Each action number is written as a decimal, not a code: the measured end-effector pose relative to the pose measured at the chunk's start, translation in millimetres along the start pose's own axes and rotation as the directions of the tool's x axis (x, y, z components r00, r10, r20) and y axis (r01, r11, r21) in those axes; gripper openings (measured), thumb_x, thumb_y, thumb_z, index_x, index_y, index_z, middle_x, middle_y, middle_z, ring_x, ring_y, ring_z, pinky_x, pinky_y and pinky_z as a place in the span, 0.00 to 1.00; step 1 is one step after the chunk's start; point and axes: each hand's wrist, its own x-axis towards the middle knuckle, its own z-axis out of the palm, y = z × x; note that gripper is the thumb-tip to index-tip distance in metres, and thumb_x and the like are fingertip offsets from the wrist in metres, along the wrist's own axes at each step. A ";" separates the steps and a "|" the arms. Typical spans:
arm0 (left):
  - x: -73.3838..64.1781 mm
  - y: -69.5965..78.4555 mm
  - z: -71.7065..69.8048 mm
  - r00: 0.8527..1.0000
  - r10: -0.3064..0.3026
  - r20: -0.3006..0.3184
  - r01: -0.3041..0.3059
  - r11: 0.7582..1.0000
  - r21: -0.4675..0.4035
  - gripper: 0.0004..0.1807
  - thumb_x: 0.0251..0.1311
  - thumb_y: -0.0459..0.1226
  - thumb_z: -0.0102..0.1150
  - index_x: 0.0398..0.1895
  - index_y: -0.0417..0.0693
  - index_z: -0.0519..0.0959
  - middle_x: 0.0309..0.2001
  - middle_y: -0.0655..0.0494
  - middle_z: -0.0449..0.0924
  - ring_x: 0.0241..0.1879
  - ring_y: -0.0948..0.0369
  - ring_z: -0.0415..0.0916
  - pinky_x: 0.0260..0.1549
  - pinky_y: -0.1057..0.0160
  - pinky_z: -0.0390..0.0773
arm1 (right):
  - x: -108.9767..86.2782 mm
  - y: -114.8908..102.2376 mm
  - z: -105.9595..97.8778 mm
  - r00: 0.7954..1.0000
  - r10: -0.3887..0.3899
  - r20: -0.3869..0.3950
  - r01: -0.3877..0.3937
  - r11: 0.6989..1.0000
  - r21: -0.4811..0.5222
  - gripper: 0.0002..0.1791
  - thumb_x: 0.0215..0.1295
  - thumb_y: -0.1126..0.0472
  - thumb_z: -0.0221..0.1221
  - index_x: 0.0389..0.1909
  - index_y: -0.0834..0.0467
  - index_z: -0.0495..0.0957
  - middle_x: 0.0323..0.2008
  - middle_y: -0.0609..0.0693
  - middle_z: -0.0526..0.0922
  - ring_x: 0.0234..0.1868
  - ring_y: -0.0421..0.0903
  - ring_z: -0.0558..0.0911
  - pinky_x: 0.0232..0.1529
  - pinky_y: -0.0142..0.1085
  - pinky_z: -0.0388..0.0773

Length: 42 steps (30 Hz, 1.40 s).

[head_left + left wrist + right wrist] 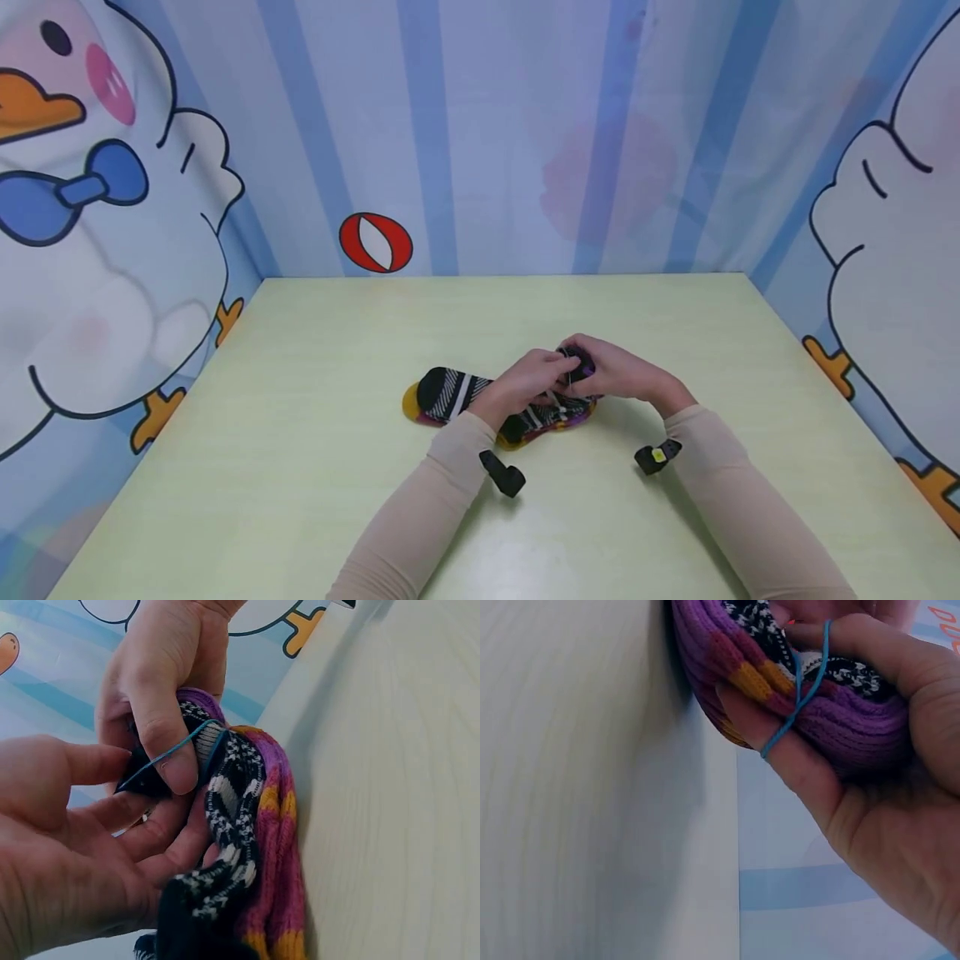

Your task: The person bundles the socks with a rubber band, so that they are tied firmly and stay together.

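Patterned knit socks [459, 393], black and white with purple and yellow parts, lie across the table, their right end lifted and folded between the two hands. My right hand [617, 367] grips the folded purple cuffs [855, 739] between thumb and fingers. A thin teal elastic band [807, 696] crosses the cuffs and passes over a right finger. From the other side, my left hand [528, 379] holds the bundle, thumb and forefinger at a dark edge where the teal band runs, other fingers curled beneath. The left wrist view shows the black-and-white sock leg [236, 799] hanging beside purple-yellow knit [279, 825].
The pale table [300, 500] reaches back to a striped blue curtain [487, 150]. Printed cartoon ducks cover the side walls [900, 275]. A black wrist camera [504, 475] is strapped on the left sleeve, another black camera [657, 457] on the right.
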 end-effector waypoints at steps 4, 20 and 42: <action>2.9 -1.4 1.4 0.998 0.017 -0.054 -0.015 0.999 0.041 0.12 0.72 0.41 0.53 0.39 0.40 0.78 0.40 0.51 0.81 0.38 0.59 0.78 0.32 0.63 0.77 | 0.9 0.0 -0.9 1.000 -0.014 0.002 0.014 0.999 -0.040 0.28 0.62 0.63 0.67 0.62 0.60 0.69 0.53 0.56 0.77 0.50 0.52 0.79 0.51 0.46 0.77; 6.4 -7.1 4.5 0.993 0.001 -0.117 -0.008 0.999 -0.052 0.09 0.73 0.36 0.46 0.48 0.40 0.71 0.30 0.47 0.85 0.24 0.59 0.83 0.32 0.59 0.83 | -5.2 7.5 -6.6 0.999 0.038 0.024 -0.039 0.998 0.047 0.33 0.71 0.65 0.54 0.74 0.64 0.59 0.63 0.61 0.72 0.52 0.53 0.75 0.52 0.47 0.72; 3.1 -6.5 12.7 0.981 0.042 -0.191 -0.010 0.986 0.168 0.11 0.70 0.38 0.51 0.31 0.42 0.78 0.25 0.53 0.79 0.27 0.60 0.79 0.29 0.65 0.76 | -5.5 13.5 -10.0 0.999 0.041 -0.003 -0.041 0.998 0.057 0.28 0.70 0.64 0.55 0.70 0.64 0.66 0.60 0.60 0.74 0.51 0.53 0.77 0.50 0.44 0.75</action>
